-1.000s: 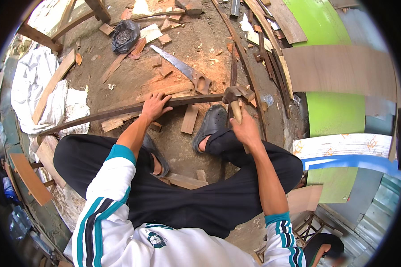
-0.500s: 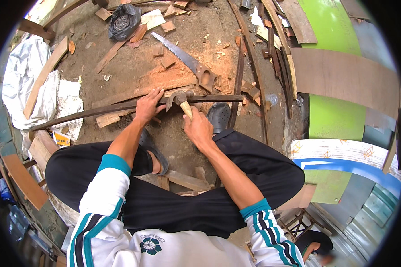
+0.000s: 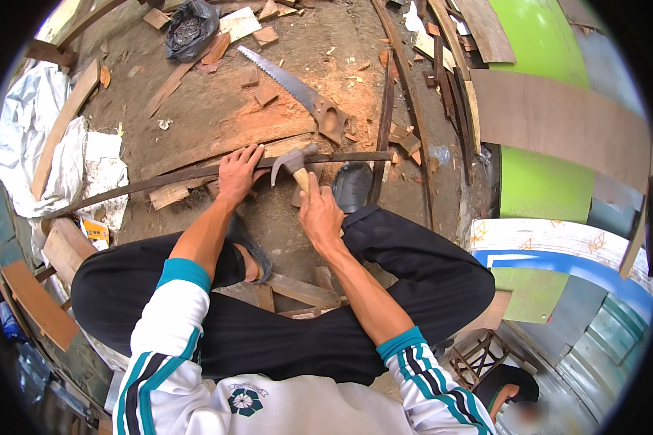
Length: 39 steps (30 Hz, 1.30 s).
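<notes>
My left hand grips a long, dark wooden strip, its fingers laid across the wood and its thumb toward the right. In my right hand is a claw hammer with a pale wooden handle. The hammer's head is over the strip, just right of my left hand, with its claw pointing left. Whether the head touches the wood I cannot tell. Lighter boards lie under and beside the strip. No nail can be made out.
A hand saw lies on sawdust beyond the strip. Farther off is a black plastic bag of small dark pieces. Long wooden strips run along the right. White sacking lies at left. Another person is at lower right.
My right hand has drawn slightly nearer to me with the hammer, and the hammer's head has tilted a little. My left hand stays on the strip. The whole view has shifted slightly.
</notes>
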### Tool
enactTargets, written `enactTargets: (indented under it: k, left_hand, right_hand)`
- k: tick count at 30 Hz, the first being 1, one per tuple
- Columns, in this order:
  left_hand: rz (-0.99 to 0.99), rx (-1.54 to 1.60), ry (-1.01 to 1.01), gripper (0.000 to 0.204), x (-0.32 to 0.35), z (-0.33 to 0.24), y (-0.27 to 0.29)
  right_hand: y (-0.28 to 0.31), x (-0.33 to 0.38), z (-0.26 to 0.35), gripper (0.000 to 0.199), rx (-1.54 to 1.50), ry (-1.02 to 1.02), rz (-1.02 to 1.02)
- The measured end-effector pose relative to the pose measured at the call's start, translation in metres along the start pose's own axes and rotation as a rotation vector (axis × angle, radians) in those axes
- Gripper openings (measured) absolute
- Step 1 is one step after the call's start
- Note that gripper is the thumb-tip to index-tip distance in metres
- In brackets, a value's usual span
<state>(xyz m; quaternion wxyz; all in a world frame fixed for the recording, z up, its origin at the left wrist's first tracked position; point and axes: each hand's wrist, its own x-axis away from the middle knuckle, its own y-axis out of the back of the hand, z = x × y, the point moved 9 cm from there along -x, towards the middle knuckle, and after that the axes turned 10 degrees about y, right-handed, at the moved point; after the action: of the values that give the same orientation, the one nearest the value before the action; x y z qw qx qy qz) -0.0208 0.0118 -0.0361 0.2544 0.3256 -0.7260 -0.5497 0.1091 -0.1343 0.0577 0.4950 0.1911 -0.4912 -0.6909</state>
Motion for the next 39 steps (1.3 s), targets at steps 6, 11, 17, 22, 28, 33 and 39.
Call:
enactTargets:
  k: [6,11,17,22,28,33,39]
  left_hand:
    - [0.028,-0.022,0.005,0.068,-0.006,-0.002,-0.001]
    - [0.059,-0.021,0.010,0.068,-0.005,-0.002,0.000]
    - [0.126,-0.014,0.015,0.068,-0.012,-0.008,0.001]
    - [0.115,-0.056,0.009,0.070,-0.004,-0.002,-0.005]
    - [0.406,-0.112,0.139,0.072,-0.013,0.002,-0.018]
    - [0.594,-0.177,0.248,0.075,-0.008,0.008,-0.025]
    - [0.616,-0.225,0.215,0.076,-0.006,0.004,-0.026]
  right_hand:
    - [0.000,0.001,-0.017,0.051,-0.001,-0.028,0.037]
    - [0.010,0.007,-0.033,0.049,0.012,0.085,0.003]
    - [0.020,0.003,-0.053,0.048,0.015,-0.023,-0.071]
    - [0.026,0.001,-0.036,0.048,-0.035,0.133,-0.050]
    - [0.027,-0.002,-0.060,0.047,-0.163,-0.044,-0.027]
    - [0.024,0.004,-0.061,0.045,-0.401,-0.047,-0.172]
    - [0.035,0.023,-0.114,0.049,-0.538,-0.340,-0.310]
